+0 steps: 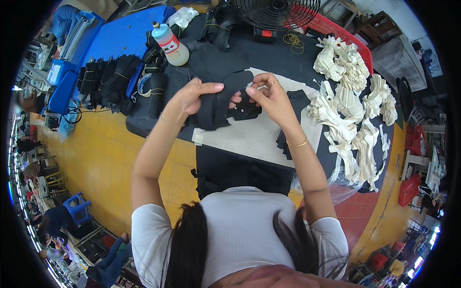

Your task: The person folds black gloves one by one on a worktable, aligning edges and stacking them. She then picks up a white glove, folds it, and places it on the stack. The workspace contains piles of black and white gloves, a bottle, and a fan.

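Observation:
My left hand (pixel 194 94) holds a curved black fabric piece (pixel 218 104) above the table, its thumb on top and fingertips showing past the far side of the piece. Close to that piece's right edge, the thumb and forefinger of my right hand (pixel 272 97) are pinched on a small white piece (pixel 248 86). Below my hands lies a large pale sheet (pixel 259 140), taped at its near left corner. On it rest a small black pile (pixel 246 112) and, right of my right wrist, more black pieces (pixel 296 103).
Bundles of cream pieces (pixel 348 103) cover the table's right side, before a red basket (pixel 353 36). At the back stand a black fan (pixel 276 12) and a blue-capped bottle (pixel 171 45). Tied black bundles (pixel 108 79) lie left, by a blue board (pixel 125 36).

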Motion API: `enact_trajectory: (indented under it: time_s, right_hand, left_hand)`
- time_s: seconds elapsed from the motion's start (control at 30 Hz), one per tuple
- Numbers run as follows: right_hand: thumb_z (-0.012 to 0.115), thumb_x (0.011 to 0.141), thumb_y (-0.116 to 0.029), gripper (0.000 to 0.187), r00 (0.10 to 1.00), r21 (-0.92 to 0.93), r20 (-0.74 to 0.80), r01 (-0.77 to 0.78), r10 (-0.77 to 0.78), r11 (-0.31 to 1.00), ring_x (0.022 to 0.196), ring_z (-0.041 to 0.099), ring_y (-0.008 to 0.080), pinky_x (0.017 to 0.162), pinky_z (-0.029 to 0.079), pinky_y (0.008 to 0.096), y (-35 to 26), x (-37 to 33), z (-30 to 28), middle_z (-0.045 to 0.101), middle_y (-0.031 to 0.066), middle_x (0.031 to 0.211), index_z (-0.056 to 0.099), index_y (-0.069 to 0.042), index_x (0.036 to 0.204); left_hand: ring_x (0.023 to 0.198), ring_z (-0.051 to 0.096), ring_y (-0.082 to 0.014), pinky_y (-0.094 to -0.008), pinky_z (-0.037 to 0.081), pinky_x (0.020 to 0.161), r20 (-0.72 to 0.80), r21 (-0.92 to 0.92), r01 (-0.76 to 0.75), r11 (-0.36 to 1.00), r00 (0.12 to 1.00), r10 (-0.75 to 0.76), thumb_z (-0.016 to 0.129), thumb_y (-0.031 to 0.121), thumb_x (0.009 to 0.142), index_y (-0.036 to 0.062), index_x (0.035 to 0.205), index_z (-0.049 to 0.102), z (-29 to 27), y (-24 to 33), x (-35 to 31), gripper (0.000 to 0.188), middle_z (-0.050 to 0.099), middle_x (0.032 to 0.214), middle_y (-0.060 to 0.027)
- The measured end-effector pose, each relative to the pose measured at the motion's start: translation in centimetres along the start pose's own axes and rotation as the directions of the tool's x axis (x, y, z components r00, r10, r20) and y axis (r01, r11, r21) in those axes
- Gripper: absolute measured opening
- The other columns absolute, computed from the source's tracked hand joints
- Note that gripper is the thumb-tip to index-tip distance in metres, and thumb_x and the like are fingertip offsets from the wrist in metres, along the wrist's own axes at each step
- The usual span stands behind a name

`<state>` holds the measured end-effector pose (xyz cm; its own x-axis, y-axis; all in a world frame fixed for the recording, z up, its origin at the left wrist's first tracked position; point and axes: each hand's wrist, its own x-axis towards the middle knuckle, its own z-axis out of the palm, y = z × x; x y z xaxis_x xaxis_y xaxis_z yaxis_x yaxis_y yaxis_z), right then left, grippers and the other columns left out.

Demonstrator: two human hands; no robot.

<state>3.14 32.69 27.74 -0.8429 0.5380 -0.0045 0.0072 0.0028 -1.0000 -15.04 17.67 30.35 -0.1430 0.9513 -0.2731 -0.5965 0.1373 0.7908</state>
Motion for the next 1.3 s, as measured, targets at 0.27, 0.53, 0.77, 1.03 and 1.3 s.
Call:
enact_trajectory:
  time_s: [0.27, 0.53, 0.77, 1.03, 1.3]
  right_hand:
    - [0.075, 0.089, -0.025, 0.031, 0.98, -0.002, 0.181, -0.084, 0.083, 0.996, 0.088, 0.064, 0.0134, 0.08, 0.05, 0.0269, -0.1, -2.9, -0.4, 0.063, 0.0032, 0.098, 0.06, -0.004, 0.106]
    - [0.083, 0.072, -0.035, 0.071, 0.955, -0.708, 0.29, 0.253, -0.055, 0.659, 0.122, 0.05, 0.0358, 0.102, 0.044, 0.0438, 4.2, 1.6, -2.3, 0.052, 0.0133, 0.134, 0.056, -0.007, 0.132]
    - [0.087, 0.062, -0.043, 0.09, 0.876, -0.857, 0.415, 0.286, 0.246, 0.428, 0.121, 0.047, 0.0345, 0.101, 0.045, 0.0447, 3.9, 4.3, 0.1, 0.051, 0.0122, 0.126, 0.051, -0.012, 0.138]
    - [0.089, 0.062, -0.035, 0.068, 0.905, -0.807, 0.4, 0.274, 0.143, 0.524, 0.111, 0.055, 0.0348, 0.091, 0.049, 0.0417, 3.9, 1.2, 0.5, 0.056, 0.0144, 0.115, 0.055, -0.006, 0.113]
    - [0.084, 0.07, -0.032, 0.055, 0.953, -0.79, 0.296, 0.281, -0.062, 0.545, 0.101, 0.062, 0.0296, 0.085, 0.051, 0.0389, 3.6, -1.5, 1.6, 0.061, 0.0106, 0.107, 0.057, -0.008, 0.111]
  left_hand:
    - [0.087, 0.072, -0.0398, -0.0482, 0.062, 0.079, -0.241, -0.122, -0.035, 0.992, 0.97, 0.004, 0.067, 0.011, 0.085, -0.0167, 0.119, 0.055, 0.8, -4.4, -4.2, 0.045, 0.068, 0.099, -0.0296]
    - [0.089, 0.071, -0.0367, -0.0473, 0.061, 0.079, -0.251, -0.492, -0.336, 0.803, 0.938, 0.239, 0.061, 0.023, 0.089, -0.0135, 0.111, 0.058, -3.9, -7.2, -10.4, 0.043, 0.067, 0.094, -0.0238]
    - [0.083, 0.07, -0.032, -0.0448, 0.062, 0.076, -0.37, -0.371, -0.381, 0.847, 0.897, 0.241, 0.061, 0.026, 0.09, -0.0108, 0.117, 0.053, -4.2, -9.3, -13.9, 0.046, 0.061, 0.092, -0.0183]
    - [0.085, 0.07, -0.0345, -0.0462, 0.061, 0.076, -0.435, -0.279, -0.287, 0.916, 0.889, 0.145, 0.065, 0.022, 0.087, -0.0122, 0.115, 0.055, -4.1, -9.7, -13.8, 0.046, 0.065, 0.093, -0.0231]
    - [0.087, 0.071, -0.0371, -0.0468, 0.06, 0.079, -0.395, -0.338, -0.305, 0.89, 0.905, 0.16, 0.064, 0.02, 0.088, -0.0182, 0.115, 0.057, -3.6, -9.9, -12.6, 0.047, 0.067, 0.096, -0.0282]
